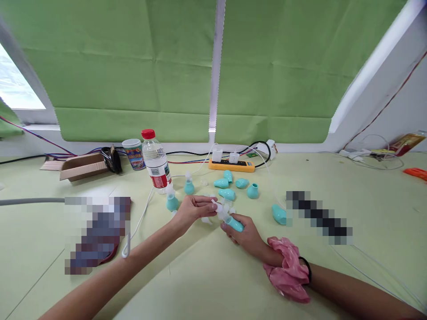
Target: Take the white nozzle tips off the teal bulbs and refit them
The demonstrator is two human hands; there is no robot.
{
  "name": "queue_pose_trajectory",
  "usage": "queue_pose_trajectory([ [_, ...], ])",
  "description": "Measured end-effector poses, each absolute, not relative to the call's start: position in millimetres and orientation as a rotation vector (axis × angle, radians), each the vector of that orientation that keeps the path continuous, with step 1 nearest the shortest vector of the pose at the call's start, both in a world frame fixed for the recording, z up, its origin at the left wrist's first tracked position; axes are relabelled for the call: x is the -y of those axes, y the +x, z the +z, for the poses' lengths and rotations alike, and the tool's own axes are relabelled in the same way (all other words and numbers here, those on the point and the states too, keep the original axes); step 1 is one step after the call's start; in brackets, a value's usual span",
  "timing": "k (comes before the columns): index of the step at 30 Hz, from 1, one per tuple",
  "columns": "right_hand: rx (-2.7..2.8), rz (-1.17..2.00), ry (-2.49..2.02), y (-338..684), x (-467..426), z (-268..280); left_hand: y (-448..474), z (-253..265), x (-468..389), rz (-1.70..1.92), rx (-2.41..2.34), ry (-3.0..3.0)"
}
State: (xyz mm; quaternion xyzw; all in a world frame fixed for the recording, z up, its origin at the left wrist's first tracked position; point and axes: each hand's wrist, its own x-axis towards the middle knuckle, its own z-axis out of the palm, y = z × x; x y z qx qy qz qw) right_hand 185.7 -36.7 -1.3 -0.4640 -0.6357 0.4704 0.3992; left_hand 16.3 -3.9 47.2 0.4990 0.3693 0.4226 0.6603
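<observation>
Right hand (pixel 245 233) closed around a teal bulb (pixel 236 223), mid-desk (pixel 200 280); left hand (pixel 192 212) seems to pinch a translucent piece (pixel 219 207) by the bulb's neck. Can't tell if they're joined. Held bulb smooth, tilted, partly hidden by fingers. More loose clear bits (pixel 207 220) near the left hand. Beyond it, two capped bulbs (pixel 172 203) upright, presumably done. Farther out and right, six bare bulbs (pixel 227 194), mostly lying, presumably left.

Indoor workspace: table (pixel 200 284), power strip (pixel 231 166), green blinds (pixel 110 71)
</observation>
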Motion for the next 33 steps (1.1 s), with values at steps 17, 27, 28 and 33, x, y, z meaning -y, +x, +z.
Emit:
queue_pose_trajectory([
  [17,1.311,1.833,-1.02,189,34,25,25,46,16,1.125,-0.806,1.039],
  [27,0.749,2.577,-0.541,195,30,28,33,44,25,1.17,-0.737,0.851],
  [28,0.712,2.605,-0.537,195,31,29,33,45,26,1.175,-0.748,0.874],
  [33,0.638,2.561,-0.723,194,37,39,31,44,27,1.206,-0.802,0.954],
])
